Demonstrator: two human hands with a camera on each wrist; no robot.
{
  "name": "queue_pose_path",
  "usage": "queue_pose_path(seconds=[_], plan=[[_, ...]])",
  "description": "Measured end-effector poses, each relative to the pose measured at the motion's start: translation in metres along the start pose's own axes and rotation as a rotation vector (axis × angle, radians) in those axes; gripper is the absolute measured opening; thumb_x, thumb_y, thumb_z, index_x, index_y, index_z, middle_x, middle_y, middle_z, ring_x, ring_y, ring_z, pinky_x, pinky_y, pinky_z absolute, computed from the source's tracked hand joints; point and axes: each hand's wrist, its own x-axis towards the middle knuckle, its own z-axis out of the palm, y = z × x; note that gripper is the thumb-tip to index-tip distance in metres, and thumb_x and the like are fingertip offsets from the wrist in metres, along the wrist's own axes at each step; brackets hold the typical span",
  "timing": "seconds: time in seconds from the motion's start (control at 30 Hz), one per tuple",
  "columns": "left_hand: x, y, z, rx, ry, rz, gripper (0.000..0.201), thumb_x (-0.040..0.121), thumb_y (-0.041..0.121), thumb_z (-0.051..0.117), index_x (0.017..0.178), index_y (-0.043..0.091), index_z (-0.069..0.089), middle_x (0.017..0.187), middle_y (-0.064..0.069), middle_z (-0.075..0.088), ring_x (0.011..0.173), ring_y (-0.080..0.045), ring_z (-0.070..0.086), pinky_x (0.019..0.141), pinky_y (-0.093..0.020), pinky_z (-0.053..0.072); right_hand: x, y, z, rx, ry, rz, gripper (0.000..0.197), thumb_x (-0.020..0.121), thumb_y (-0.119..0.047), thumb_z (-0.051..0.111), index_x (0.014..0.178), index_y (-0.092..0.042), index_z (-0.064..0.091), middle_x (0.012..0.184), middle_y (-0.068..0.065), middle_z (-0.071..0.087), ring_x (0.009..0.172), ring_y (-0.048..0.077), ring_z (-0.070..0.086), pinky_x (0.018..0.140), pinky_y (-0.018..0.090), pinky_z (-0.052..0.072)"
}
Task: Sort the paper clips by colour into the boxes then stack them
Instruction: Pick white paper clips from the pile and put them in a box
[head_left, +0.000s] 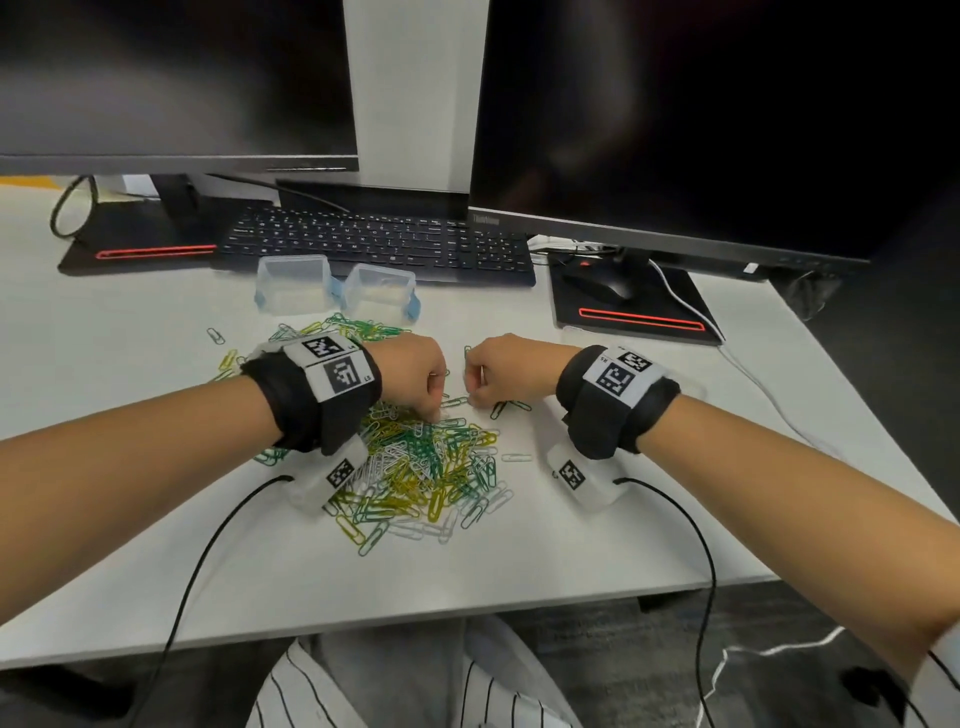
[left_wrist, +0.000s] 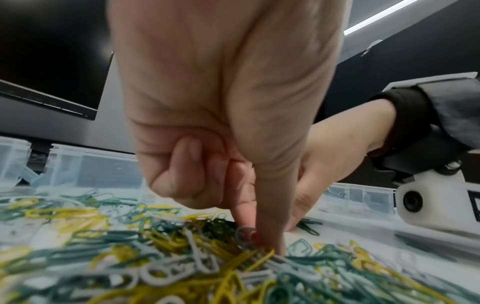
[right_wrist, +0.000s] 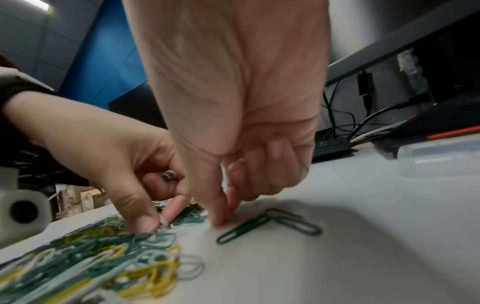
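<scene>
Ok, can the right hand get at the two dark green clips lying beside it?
Probably yes: the right hand has fingertips down right beside the two dark green clips, which lie apart from the pile on bare desk.

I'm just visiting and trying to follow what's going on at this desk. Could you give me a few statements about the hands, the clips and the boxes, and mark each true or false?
1. The paper clips lie in one mixed pile of green, yellow and white. True.
2. The two clear boxes are stacked. False: they stand side by side in front of the keyboard.
3. The left hand reaches its fingertips into the pile. True.
4. The right hand rests on the mouse. False: it works at the desk surface beside two dark green clips.
5. Both monitors show a lit picture. False: both are dark.
</scene>
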Motion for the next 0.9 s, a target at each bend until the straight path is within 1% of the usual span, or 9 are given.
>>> queue_pose_path(seconds=[0.13,0.2,0.27,0.33,0.5,0.6,0.7,0.8,0.9], plan=[[-0.004,-0.003,-0.004,-0.120,0.001,-0.007,0.015,0.089,0.026,0.060,0.078,0.017,0.055,0.074,0.006,0.055,0.069,-0.014,0.048,0.057,-0.025,0.036,-0.001,-0.004,-0.001,-0.074,-0.088,0.035,0.022,0.090,-0.031,0.060,0.094,-0.010,0.064,0.092,0.003,0.062,0.083,0.020,0.055,0.070,0.028,0.041],[-0.008,-0.001,-0.005,-0.499,-0.015,-0.039,0.015,0.094,0.017,0.046,0.080,0.014,0.051,0.075,0.001,0.053,0.062,-0.013,0.043,0.052,-0.022,0.032,-0.005,0.005,-0.003,0.005,-0.075,0.058,0.029,0.090,-0.032,0.058,0.091,-0.004,0.066,0.086,0.007,0.064,0.077,0.021,0.056,0.069,0.030,0.045],[-0.012,-0.001,-0.005,-1.064,-0.080,-0.014,0.019,0.093,0.008,0.034,0.078,0.011,0.045,0.071,-0.004,0.050,0.053,-0.011,0.037,0.048,-0.021,0.025,-0.014,0.011,-0.006,0.412,-0.026,0.053,0.022,0.090,-0.020,0.055,0.076,-0.004,0.060,0.072,0.008,0.057,0.062,0.017,0.048,0.059,0.027,0.041],[-0.013,-0.003,-0.005,-1.505,-0.128,0.020,0.021,0.088,0.005,0.028,0.074,0.011,0.042,0.069,-0.005,0.048,0.053,-0.012,0.036,0.047,-0.022,0.026,-0.025,0.013,-0.005,1.054,0.017,0.041,0.020,0.091,-0.002,0.051,0.072,-0.007,0.052,0.069,0.008,0.049,0.055,0.013,0.039,0.050,0.021,0.032],[-0.008,0.008,-0.009,-2.056,-0.108,-0.075,0.022,0.083,0.012,0.026,0.079,0.010,0.047,0.072,-0.008,0.048,0.058,-0.016,0.041,0.050,-0.022,0.035,-0.038,0.018,0.007,1.953,-0.066,0.064,0.020,0.084,-0.004,0.046,0.104,-0.006,0.053,0.073,0.003,0.047,0.051,0.008,0.036,0.043,0.017,0.030],[-0.009,0.032,-0.015,-2.060,0.003,-0.052,0.024,0.086,0.025,0.036,0.076,0.008,0.049,0.071,-0.008,0.050,0.057,-0.017,0.043,0.051,-0.024,0.037,-0.040,0.012,0.019,2.201,-0.137,0.175,0.018,0.079,-0.019,0.046,0.089,-0.006,0.053,0.072,0.005,0.045,0.053,0.014,0.041,0.047,0.021,0.032],[-0.004,0.065,-0.017,-1.781,0.201,0.035,0.039,0.093,0.030,0.032,0.073,0.005,0.054,0.071,-0.010,0.055,0.059,-0.019,0.050,0.059,-0.028,0.041,-0.039,-0.001,0.029,2.326,-0.176,0.204,0.025,0.083,-0.030,0.052,0.086,-0.006,0.052,0.080,0.011,0.050,0.064,0.018,0.048,0.058,0.024,0.038],[-0.001,0.094,-0.012,-1.378,0.380,0.102,0.040,0.091,0.028,0.037,0.070,0.003,0.059,0.070,-0.013,0.062,0.061,-0.018,0.056,0.059,-0.022,0.047,-0.043,-0.013,0.024,2.396,-0.024,0.109,0.021,0.095,-0.020,0.039,0.089,-0.006,0.053,0.083,0.010,0.053,0.068,0.017,0.058,0.066,0.024,0.048],[-0.001,0.105,-0.010,-1.044,0.622,0.247,0.030,0.084,0.020,0.043,0.072,0.002,0.064,0.079,-0.009,0.065,0.070,-0.006,0.057,0.061,-0.010,0.043,-0.053,0.002,0.017,2.571,0.121,0.170,0.013,0.094,-0.010,0.035,0.099,-0.008,0.048,0.087,0.009,0.047,0.084,0.014,0.052,0.084,0.018,0.040]])
